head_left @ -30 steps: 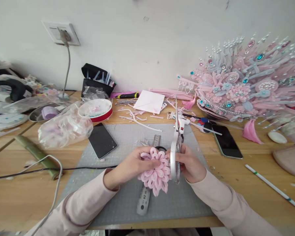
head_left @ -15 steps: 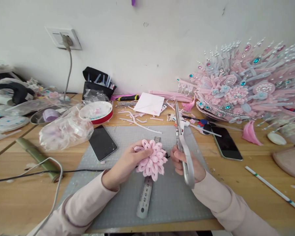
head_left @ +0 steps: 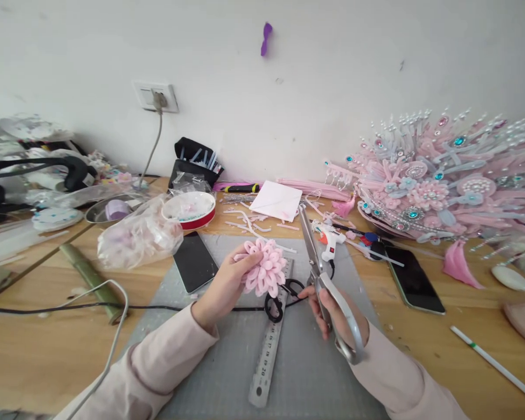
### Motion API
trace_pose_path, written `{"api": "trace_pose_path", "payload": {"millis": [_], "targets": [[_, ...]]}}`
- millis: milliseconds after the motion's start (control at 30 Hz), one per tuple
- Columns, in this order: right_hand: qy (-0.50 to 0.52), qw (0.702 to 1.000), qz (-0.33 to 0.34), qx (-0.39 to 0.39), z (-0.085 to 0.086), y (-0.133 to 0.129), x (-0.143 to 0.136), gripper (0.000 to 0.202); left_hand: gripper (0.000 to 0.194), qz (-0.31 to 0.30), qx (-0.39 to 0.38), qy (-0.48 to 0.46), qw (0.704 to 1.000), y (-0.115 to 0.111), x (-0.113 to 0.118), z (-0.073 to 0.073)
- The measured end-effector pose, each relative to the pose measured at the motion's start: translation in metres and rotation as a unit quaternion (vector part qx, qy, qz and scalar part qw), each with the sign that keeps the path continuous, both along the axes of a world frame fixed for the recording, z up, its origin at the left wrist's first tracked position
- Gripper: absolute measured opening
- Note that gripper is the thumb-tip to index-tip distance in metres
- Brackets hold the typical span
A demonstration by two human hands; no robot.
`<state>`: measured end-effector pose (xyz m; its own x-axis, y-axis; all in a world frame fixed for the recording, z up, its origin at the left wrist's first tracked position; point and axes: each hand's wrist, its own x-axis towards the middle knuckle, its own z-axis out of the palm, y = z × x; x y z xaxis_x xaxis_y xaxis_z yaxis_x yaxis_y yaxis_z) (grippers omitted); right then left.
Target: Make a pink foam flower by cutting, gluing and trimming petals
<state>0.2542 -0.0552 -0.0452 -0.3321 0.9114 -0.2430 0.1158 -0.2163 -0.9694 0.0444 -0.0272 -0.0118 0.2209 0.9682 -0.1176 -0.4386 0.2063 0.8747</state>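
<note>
My left hand [head_left: 233, 279] pinches a pink flower of fuzzy looped petals [head_left: 266, 268], thumb on top, over the cutting mat. In my right hand [head_left: 339, 318] is a large pair of metal scissors [head_left: 317, 271], blades pointing away and up, with the grey handle around the palm. Beneath the flower, a small pair of black-handled scissors [head_left: 274, 308] lies across a steel ruler [head_left: 266, 361] on the grey cutting mat [head_left: 210, 373]. Just beyond the large scissors sits a white glue gun [head_left: 330, 244].
A large pink and pale-blue beaded headdress [head_left: 429, 186] fills the back right. Phones [head_left: 413, 279] lie on both sides. To the left are a red-rimmed round box [head_left: 190, 213], a plastic bag [head_left: 135, 236], a green tube [head_left: 90, 280] and cables. Pink strip scraps [head_left: 249, 220] litter the back.
The view has tilted up and turned left. My right hand has loosened its fingers around the large scissors and turned them. The black-handled scissors and glue gun now show more fully.
</note>
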Motion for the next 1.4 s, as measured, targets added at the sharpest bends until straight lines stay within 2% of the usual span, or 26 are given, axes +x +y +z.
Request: {"api": "trace_pose_path", "payload": {"millis": [133,233,300,433,600,667,833,1033,1400], "targets": [[-0.063,0.995,0.016,0.079,-0.004,-0.001,0.003,0.062,0.011,0.011,0.005,-0.001,1.000,-0.002,0.000,0.002],[-0.027,0.987,0.036,0.157,0.000,-0.004,0.005,0.055,0.012,0.035,0.009,0.000,0.999,-0.003,0.000,0.005],[-0.007,0.984,0.060,0.169,0.005,-0.006,0.006,0.055,0.014,0.053,0.013,-0.002,0.998,-0.002,-0.001,0.008],[0.061,0.985,0.097,0.130,0.006,-0.005,0.007,0.061,0.017,0.062,0.017,-0.005,0.998,-0.003,-0.002,0.010],[0.182,0.973,0.135,-0.053,-0.004,0.002,0.006,0.058,0.017,0.060,0.022,-0.018,0.998,-0.005,-0.002,0.011],[0.198,0.968,0.124,-0.090,-0.004,0.002,0.004,0.055,0.016,0.062,0.021,-0.016,0.998,-0.006,-0.001,0.012],[0.211,0.968,0.102,-0.086,-0.001,-0.004,0.004,0.052,0.018,0.081,0.020,-0.005,0.996,-0.005,0.000,0.013],[0.200,0.970,0.110,-0.077,-0.006,-0.002,0.005,0.055,0.017,0.062,-0.001,-0.011,0.998,-0.006,0.000,0.010],[0.161,0.981,0.100,-0.050,-0.003,-0.004,0.003,0.055,0.015,0.087,0.002,-0.006,0.996,-0.002,-0.001,0.009]]}}
